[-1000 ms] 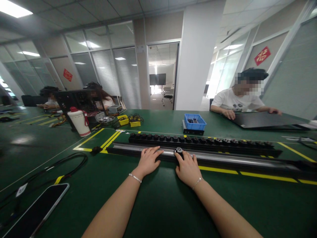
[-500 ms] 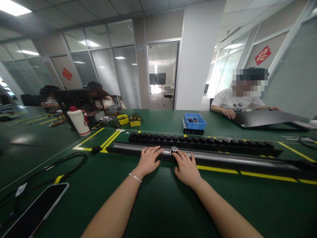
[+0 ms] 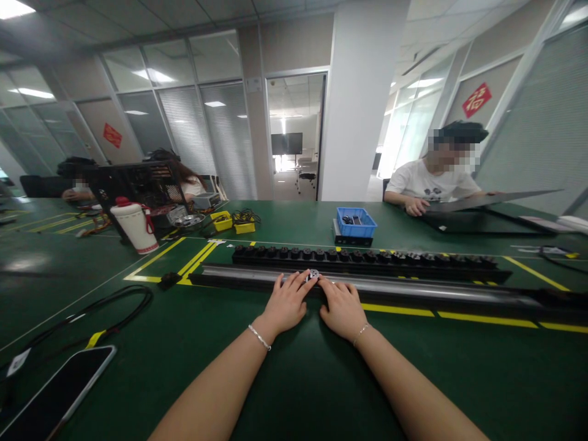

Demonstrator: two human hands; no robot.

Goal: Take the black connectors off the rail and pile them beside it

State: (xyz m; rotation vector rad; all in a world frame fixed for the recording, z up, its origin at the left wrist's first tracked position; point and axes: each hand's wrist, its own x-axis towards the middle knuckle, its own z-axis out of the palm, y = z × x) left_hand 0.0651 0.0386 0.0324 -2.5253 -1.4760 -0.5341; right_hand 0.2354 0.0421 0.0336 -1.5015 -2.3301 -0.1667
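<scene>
My left hand (image 3: pixel 287 301) lies over a long metal-lined black channel (image 3: pixel 413 286), its fingers stretched out and apart. Its index fingertip rests at a small grey-and-black round piece (image 3: pixel 314 274) on the channel. From the other side, my right hand (image 3: pixel 343 307) reaches in with fingers spread, its index fingertip beside the same piece. My fingers partly cover this piece, so its lower part is hidden. Just behind the channel runs a long black strip (image 3: pixel 372 264) with several black round sockets along it.
A blue bin (image 3: pixel 356 223) on a black box stands behind the strip. At left are a white tumbler (image 3: pixel 135 228), yellow trays (image 3: pixel 221 221), a black cable (image 3: pixel 124 315) and a phone (image 3: pixel 62 392). A co-worker (image 3: pixel 443 177) handles a dark panel (image 3: pixel 496 202) at the right.
My left hand has moved right, its index finger now at the small round piece. My right fingertips have shifted slightly off its top. The co-worker's panel is tilted up more.
</scene>
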